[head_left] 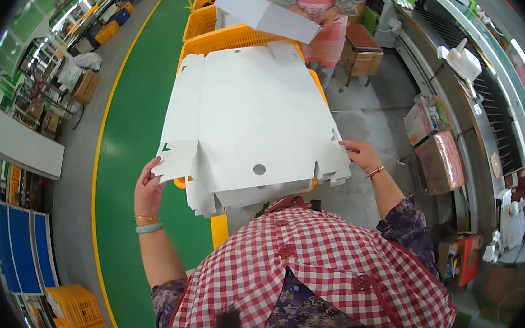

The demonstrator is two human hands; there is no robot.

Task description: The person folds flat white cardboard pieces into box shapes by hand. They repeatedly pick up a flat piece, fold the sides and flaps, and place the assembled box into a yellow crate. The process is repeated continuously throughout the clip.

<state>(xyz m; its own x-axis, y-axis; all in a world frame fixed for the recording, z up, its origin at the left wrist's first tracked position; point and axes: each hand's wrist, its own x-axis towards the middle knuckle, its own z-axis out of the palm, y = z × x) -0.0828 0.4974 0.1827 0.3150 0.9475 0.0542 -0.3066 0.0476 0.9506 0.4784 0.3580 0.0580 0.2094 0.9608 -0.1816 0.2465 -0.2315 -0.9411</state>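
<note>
Left hand (148, 186) pinches the near-left corner flap of the top blank (248, 116), fingers curled on its edge; right hand (358, 153) is open, fingertips resting on the blank's right edge by the notched tabs. That flat white die-cut carton blank lies spread out, unfolded, on a stack (222, 195) of more blanks whose edges peek out beneath its near side. So by my reading the work is right at the start: the sheet is flat, no panel raised, no crease turned, every fold left to do. The stack sits on yellow crates (223, 39) lined up along a green floor strip (137, 128). Farther up, another person (322, 13) in a pink apron holds a partly folded white box (266, 14) over the crates. To the right, a brown stool (361, 48) and a long counter (466, 119) crowded with small boxes and bottles. Nothing blocks the blank itself; the checked apron (322, 269) presses close to the stack's near edge.
</note>
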